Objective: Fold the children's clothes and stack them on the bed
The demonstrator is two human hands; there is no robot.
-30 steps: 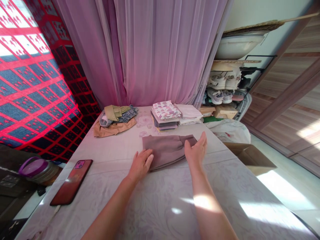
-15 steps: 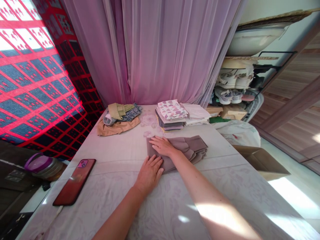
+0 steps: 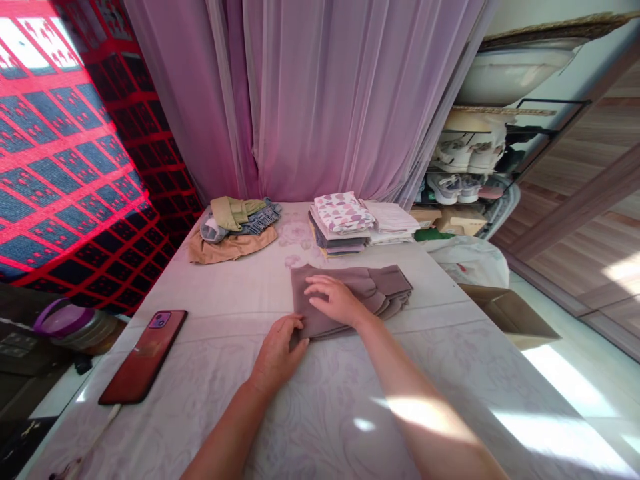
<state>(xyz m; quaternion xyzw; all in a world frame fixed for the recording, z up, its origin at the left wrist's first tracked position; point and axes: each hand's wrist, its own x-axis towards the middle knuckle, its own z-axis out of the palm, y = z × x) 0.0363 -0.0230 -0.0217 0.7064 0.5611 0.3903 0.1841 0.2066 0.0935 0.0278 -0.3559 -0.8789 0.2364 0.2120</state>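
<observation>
My folded brown garment lies on the pale patterned cover, right in front of me; right hand is loosely open over it, gripping nothing; left hand is half curled at its near left corner, can't tell if it's pinching fabric. For neat edges I'd anchor that corner lightly and smooth outward with a flat palm, easy on the layered right end, imo. Containers: purple-lidded tub with something brownish inside, can't say what; open cardboard box and white basin, contents unclear.
</observation>
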